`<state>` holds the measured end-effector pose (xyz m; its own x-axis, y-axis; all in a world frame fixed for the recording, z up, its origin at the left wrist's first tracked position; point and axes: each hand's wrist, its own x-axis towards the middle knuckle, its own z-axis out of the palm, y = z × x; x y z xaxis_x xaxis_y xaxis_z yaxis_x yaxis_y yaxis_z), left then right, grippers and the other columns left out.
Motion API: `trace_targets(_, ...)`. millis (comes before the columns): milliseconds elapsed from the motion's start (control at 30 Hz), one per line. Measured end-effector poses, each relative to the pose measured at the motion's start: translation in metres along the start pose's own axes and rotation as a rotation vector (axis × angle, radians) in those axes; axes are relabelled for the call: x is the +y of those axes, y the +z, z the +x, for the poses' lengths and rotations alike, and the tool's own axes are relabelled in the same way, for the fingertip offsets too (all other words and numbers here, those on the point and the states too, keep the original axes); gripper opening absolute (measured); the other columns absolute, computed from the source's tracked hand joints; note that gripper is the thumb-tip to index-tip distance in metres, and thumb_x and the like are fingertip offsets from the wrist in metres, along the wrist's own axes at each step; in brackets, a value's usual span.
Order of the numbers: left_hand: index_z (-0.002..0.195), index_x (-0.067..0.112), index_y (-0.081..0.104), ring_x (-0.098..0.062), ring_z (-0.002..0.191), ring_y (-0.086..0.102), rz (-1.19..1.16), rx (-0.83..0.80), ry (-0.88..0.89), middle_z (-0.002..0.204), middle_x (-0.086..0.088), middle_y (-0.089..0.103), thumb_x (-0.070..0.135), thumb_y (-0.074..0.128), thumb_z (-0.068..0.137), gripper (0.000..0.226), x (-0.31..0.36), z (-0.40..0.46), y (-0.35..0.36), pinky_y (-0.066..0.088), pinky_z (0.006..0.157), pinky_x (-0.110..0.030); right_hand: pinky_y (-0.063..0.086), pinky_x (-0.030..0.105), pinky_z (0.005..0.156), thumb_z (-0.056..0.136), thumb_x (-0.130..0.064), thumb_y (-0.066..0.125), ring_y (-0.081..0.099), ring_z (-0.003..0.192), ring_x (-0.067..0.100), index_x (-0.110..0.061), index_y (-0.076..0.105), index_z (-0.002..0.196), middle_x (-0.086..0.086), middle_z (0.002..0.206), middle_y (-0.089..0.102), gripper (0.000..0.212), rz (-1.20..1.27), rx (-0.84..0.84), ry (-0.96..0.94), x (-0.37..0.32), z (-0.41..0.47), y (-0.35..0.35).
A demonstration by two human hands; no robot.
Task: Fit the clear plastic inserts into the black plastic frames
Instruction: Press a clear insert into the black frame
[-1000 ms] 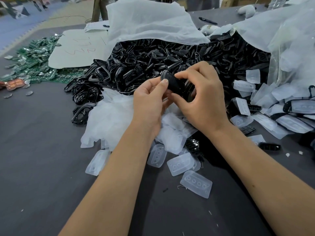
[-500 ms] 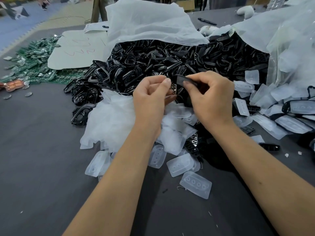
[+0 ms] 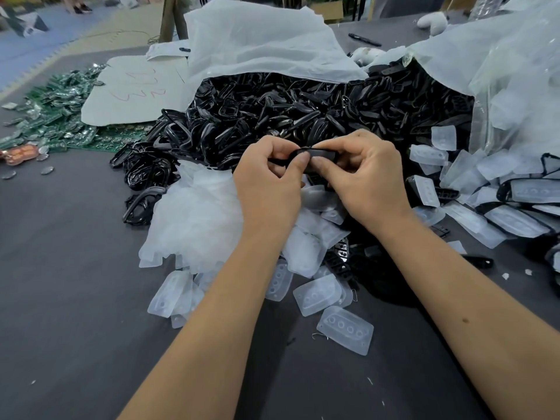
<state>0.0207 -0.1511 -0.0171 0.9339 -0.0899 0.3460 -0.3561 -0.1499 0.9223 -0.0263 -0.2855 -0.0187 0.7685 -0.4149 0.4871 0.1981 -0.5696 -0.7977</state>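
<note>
Both hands hold one black plastic frame (image 3: 318,154) above the heaps, seen edge-on. My left hand (image 3: 269,183) pinches its left end and my right hand (image 3: 363,177) pinches its right end, thumbs almost touching. Whether a clear insert sits in this frame is hidden by the fingers. A big heap of black frames (image 3: 303,116) spills from a white bag behind the hands. Loose clear inserts (image 3: 345,330) lie on the grey table below my wrists.
Frames with inserts fitted (image 3: 530,192) and more clear inserts lie at the right under a clear bag (image 3: 521,86). Green circuit boards (image 3: 54,116) and a white card (image 3: 133,89) lie at the far left. The white bag (image 3: 257,50) stands behind. Bare grey table (image 3: 60,283) spreads at the near left.
The black frame has turned from tilted to flat and edge-on. My hands have come closer together, and both now pinch the frame at its ends.
</note>
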Motion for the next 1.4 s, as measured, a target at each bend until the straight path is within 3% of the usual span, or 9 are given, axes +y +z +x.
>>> trace_targets(67, 0.088, 0.02, 0.069, -0.028, 0.071, 0.06, 0.026, 0.015, 0.0, 0.091, -0.006, 0.069, 0.013, 0.079, 0.09, 0.012, -0.001, 0.0, 0.0, 0.059, 0.074, -0.052, 0.053, 0.02, 0.071, 0.088, -0.015, 0.082, 0.066, 0.074, 0.007, -0.019, 0.081, 0.102, -0.001, 0.094, 0.068, 0.014, -0.022, 0.013, -0.001, -0.001, 0.001, 0.0)
trace_targets(200, 0.093, 0.013, 0.071, -0.012, 0.07, 0.055, 0.089, 0.013, 0.006, 0.095, -0.006, 0.07, 0.014, 0.08, 0.09, 0.009, -0.001, 0.001, 0.0, 0.056, 0.076, -0.04, 0.059, 0.033, 0.075, 0.087, -0.015, 0.082, 0.07, 0.076, 0.014, -0.016, 0.082, 0.099, 0.0, 0.092, 0.071, 0.011, -0.087, 0.009, 0.005, -0.002, 0.001, 0.0)
trace_targets(467, 0.093, 0.013, 0.071, -0.011, 0.072, 0.057, 0.147, 0.009, -0.005, 0.096, -0.003, 0.07, 0.017, 0.079, 0.091, 0.009, 0.001, 0.001, -0.001, 0.053, 0.073, -0.028, 0.044, 0.008, 0.067, 0.084, -0.02, 0.084, 0.06, 0.068, 0.0, -0.016, 0.082, 0.093, -0.003, 0.085, 0.067, 0.01, -0.221, -0.004, -0.049, -0.009, 0.004, -0.001)
trace_targets(767, 0.095, 0.012, 0.072, -0.015, 0.072, 0.059, 0.17, 0.014, 0.046, 0.095, -0.005, 0.068, 0.016, 0.079, 0.091, 0.01, 0.007, -0.002, -0.001, 0.053, 0.076, -0.03, 0.05, 0.015, 0.061, 0.079, -0.027, 0.089, 0.063, 0.061, 0.003, -0.018, 0.079, 0.081, -0.012, 0.068, 0.068, 0.014, -0.268, -0.027, -0.051, -0.018, 0.012, -0.015)
trace_targets(967, 0.096, 0.015, 0.071, -0.005, 0.069, 0.053, 0.294, 0.028, 0.163, 0.096, -0.003, 0.066, 0.019, 0.079, 0.091, 0.01, 0.02, -0.003, -0.002, 0.04, 0.07, -0.01, 0.044, 0.009, 0.059, 0.078, -0.03, 0.091, 0.062, 0.059, -0.001, -0.02, 0.077, 0.077, -0.012, 0.067, 0.069, 0.017, -0.284, -0.1, -0.017, -0.029, 0.021, -0.03)
trace_targets(1133, 0.087, 0.018, 0.07, -0.012, 0.073, 0.06, 0.266, 0.007, 0.163, 0.08, 0.004, 0.065, 0.021, 0.08, 0.089, 0.011, 0.038, -0.008, 0.015, 0.05, 0.073, -0.026, 0.045, 0.007, 0.059, 0.076, -0.035, 0.092, 0.062, 0.06, -0.003, -0.021, 0.076, 0.078, -0.011, 0.07, 0.07, 0.021, -0.388, -0.17, 0.009, -0.04, 0.03, -0.063)
trace_targets(1233, 0.081, 0.02, 0.07, -0.002, 0.063, 0.055, 0.21, -0.072, 0.12, 0.066, 0.013, 0.059, 0.022, 0.083, 0.085, 0.015, 0.055, -0.014, 0.045, 0.042, 0.064, -0.016, 0.042, 0.005, 0.056, 0.078, -0.031, 0.09, 0.061, 0.06, -0.003, -0.021, 0.075, 0.078, -0.01, 0.07, 0.068, 0.018, -0.515, -0.169, 0.059, -0.041, 0.029, -0.102)
trace_targets(1333, 0.086, 0.018, 0.074, -0.008, 0.071, 0.062, 0.191, -0.247, 0.078, 0.072, 0.011, 0.064, 0.026, 0.084, 0.085, 0.013, 0.073, -0.03, 0.09, 0.047, 0.067, -0.021, 0.052, 0.022, 0.06, 0.079, -0.028, 0.09, 0.067, 0.063, 0.006, -0.022, 0.072, 0.074, -0.005, 0.068, 0.07, 0.019, -0.63, -0.167, 0.194, -0.035, 0.018, -0.152)
trace_targets(1400, 0.087, 0.017, 0.074, -0.017, 0.078, 0.067, 0.184, -0.35, 0.063, 0.078, 0.004, 0.068, 0.029, 0.084, 0.086, 0.016, 0.086, -0.045, 0.125, 0.051, 0.069, -0.03, 0.047, 0.023, 0.058, 0.077, -0.028, 0.09, 0.068, 0.062, 0.01, -0.022, 0.073, 0.071, -0.004, 0.063, 0.07, 0.02, -0.726, -0.158, 0.306, -0.03, 0.011, -0.188)
